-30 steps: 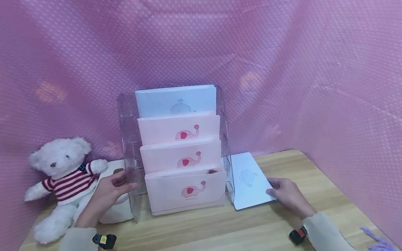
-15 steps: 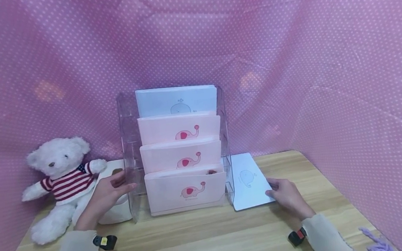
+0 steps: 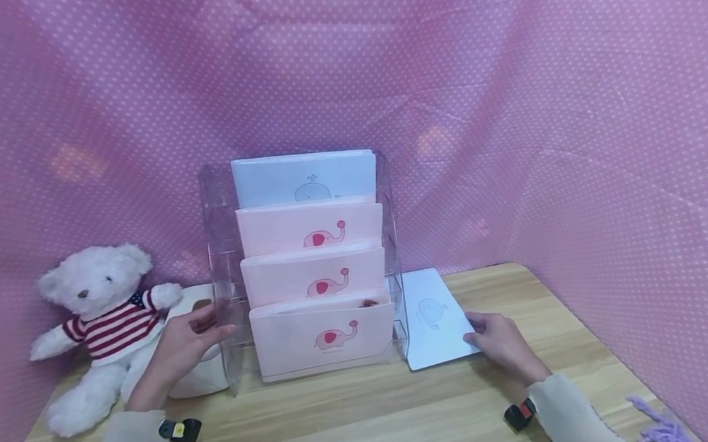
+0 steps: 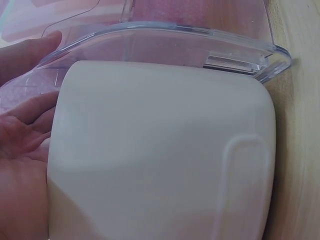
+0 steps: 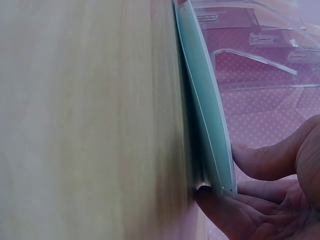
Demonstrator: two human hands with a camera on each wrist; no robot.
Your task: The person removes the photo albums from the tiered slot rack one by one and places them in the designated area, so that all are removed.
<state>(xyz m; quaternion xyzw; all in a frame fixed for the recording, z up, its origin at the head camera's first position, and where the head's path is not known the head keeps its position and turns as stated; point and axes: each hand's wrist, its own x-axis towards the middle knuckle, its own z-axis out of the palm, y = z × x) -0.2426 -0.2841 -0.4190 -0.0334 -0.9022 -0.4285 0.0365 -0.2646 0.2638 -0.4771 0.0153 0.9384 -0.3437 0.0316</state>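
Note:
A clear plastic file rack (image 3: 230,332) stands upright mid-table, holding light-blue and pink booklets (image 3: 322,331) in stepped tiers. My left hand (image 3: 180,348) grips the front edge of its left side panel. In the left wrist view, the thumb (image 4: 37,52) lies on one side of that panel and the fingers (image 4: 37,110) on the other. To the right of the rack, a light-blue booklet (image 3: 438,334) with a whale drawing lies on the table. My right hand (image 3: 503,345) pinches its right edge, thumb (image 5: 265,160) on top and fingers underneath, with that edge slightly raised.
A white teddy bear (image 3: 112,337) in a striped sweater sits at the left. Between it and the rack stands a cream container (image 4: 150,140), close beside the rack's panel. Purple yarn-like strands (image 3: 662,426) lie at the front right. Pink dotted fabric (image 3: 445,98) encloses the wooden table.
The head view has shifted slightly, so the scene sits a little further left. Both hands keep their holds on the rack and the booklet, which have not visibly moved.

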